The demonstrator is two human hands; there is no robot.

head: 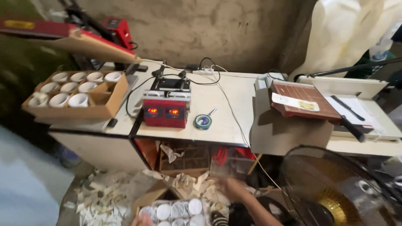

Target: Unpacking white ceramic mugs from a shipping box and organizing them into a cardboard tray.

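A cardboard box of white mugs stands on the floor at the bottom of the view. My right hand reaches in from the lower right. It hovers, blurred, just past the box's far right corner, over paper scraps, with fingers stretched out and nothing seen in it. Only a sliver of my left hand shows at the bottom edge. It touches the box's near left corner, and its grip is hidden.
Above is a white table carrying a red mug heat press, a tape roll, scissors and cables. A carton of white mugs sits at the left and a paper cutter at the right. A floor fan stands close at my right. Torn paper litters the floor.
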